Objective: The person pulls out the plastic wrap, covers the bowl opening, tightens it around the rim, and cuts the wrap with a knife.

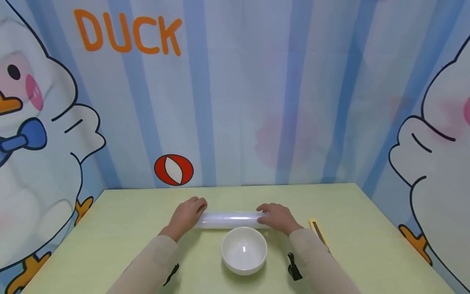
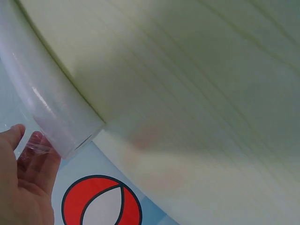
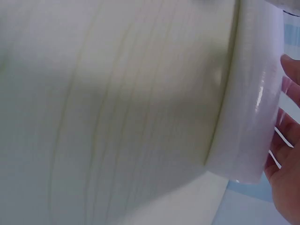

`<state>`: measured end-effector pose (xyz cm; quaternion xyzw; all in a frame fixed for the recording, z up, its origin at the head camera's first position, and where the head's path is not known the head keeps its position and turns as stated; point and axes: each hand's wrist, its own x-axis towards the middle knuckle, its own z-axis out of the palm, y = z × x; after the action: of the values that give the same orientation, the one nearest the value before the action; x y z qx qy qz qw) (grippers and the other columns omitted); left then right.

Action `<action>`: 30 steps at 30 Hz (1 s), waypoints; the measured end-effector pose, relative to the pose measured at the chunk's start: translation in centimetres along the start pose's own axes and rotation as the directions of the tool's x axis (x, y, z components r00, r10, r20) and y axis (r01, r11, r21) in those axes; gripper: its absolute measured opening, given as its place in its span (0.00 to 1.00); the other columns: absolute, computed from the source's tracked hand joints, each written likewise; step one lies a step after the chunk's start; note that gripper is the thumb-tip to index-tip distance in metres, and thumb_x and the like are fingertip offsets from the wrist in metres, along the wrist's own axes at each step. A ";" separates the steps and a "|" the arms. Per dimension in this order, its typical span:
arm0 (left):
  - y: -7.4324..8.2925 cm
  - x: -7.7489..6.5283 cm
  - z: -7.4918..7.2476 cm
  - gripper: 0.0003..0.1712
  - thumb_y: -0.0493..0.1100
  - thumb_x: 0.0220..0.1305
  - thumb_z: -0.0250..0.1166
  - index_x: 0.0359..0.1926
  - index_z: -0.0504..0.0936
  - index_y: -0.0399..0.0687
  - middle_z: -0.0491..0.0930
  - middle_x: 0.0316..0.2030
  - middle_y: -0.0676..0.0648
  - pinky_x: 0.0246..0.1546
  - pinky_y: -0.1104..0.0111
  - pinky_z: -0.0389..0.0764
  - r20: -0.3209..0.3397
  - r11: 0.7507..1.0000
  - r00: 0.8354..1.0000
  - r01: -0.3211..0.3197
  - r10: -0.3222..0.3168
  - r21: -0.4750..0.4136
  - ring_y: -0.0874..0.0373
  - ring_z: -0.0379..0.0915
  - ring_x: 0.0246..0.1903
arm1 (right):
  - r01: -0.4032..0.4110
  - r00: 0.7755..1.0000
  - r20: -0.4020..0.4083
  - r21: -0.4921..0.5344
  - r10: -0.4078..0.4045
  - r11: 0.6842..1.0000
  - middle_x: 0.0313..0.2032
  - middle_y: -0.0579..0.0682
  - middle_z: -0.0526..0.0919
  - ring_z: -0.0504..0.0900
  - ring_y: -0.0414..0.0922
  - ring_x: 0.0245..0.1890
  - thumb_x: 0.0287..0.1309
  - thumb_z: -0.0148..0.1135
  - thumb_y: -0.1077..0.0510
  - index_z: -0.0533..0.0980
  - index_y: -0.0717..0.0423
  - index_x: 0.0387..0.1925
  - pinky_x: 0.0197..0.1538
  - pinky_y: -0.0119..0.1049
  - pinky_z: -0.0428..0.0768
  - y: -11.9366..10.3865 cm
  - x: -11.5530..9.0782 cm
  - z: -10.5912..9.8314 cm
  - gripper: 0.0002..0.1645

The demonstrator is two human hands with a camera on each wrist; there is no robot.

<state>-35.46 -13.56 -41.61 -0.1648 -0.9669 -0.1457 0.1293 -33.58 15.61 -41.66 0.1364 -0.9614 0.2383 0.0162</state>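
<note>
A roll of clear plastic wrap lies crosswise on the table behind a white bowl. My left hand is at the roll's left end. In the left wrist view, the fingers of that hand are curled, with crinkled clear film caught between them and the thumb, beside the roll. At the right end, my right hand rests its fingers loosely against the roll. From the right wrist, those fingers are spread along the roll's far side, partly hidden by it.
A yellow utility knife lies on the pale table just right of my right forearm. Behind the table hangs a blue striped curtain with duck drawings. A black strap end dangles by the right sleeve.
</note>
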 end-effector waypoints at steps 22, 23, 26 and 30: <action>0.2 -0.1 -0.9 0.04 0.42 0.62 0.60 0.38 0.78 0.50 0.78 0.29 0.52 0.41 0.63 0.79 0.033 1.000 0.999 0.018 -0.018 0.008 0.59 0.71 0.29 | 0.023 0.989 -0.143 0.002 -0.022 1.000 0.32 0.45 0.84 0.80 0.44 0.37 0.56 0.61 0.56 0.81 0.49 0.29 0.45 0.43 0.76 1.4 0.6 -0.5 0.04; 0.2 0.0 -0.9 0.04 0.42 0.62 0.60 0.38 0.78 0.50 0.78 0.29 0.52 0.40 0.63 0.79 0.035 1.000 0.999 0.014 -0.014 0.010 0.59 0.70 0.29 | 0.018 0.989 -0.146 0.003 -0.017 1.000 0.31 0.45 0.84 0.79 0.44 0.35 0.56 0.61 0.57 0.81 0.50 0.29 0.43 0.42 0.76 1.3 0.7 -0.6 0.04; 0.4 0.0 -0.9 0.04 0.42 0.62 0.59 0.38 0.78 0.50 0.78 0.28 0.54 0.40 0.65 0.78 0.045 1.000 0.999 0.007 -0.008 0.008 0.60 0.70 0.28 | -0.008 0.991 -0.134 -0.005 0.007 1.000 0.28 0.45 0.82 0.77 0.42 0.30 0.57 0.59 0.57 0.80 0.52 0.30 0.39 0.40 0.75 1.1 0.7 -1.0 0.05; 0.6 0.1 -1.4 0.04 0.42 0.63 0.59 0.38 0.79 0.50 0.77 0.26 0.54 0.39 0.65 0.78 0.059 1.000 0.998 0.017 -0.016 -0.017 0.60 0.69 0.27 | -0.033 0.994 -0.107 -0.006 0.032 0.999 0.26 0.45 0.80 0.74 0.40 0.27 0.59 0.58 0.57 0.79 0.54 0.32 0.35 0.37 0.74 0.7 0.9 -1.4 0.06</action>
<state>-35.07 -13.49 -40.12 -0.1620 -0.9703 -0.1504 0.0982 -34.71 16.62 -40.62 0.1079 -0.9622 0.2418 0.0643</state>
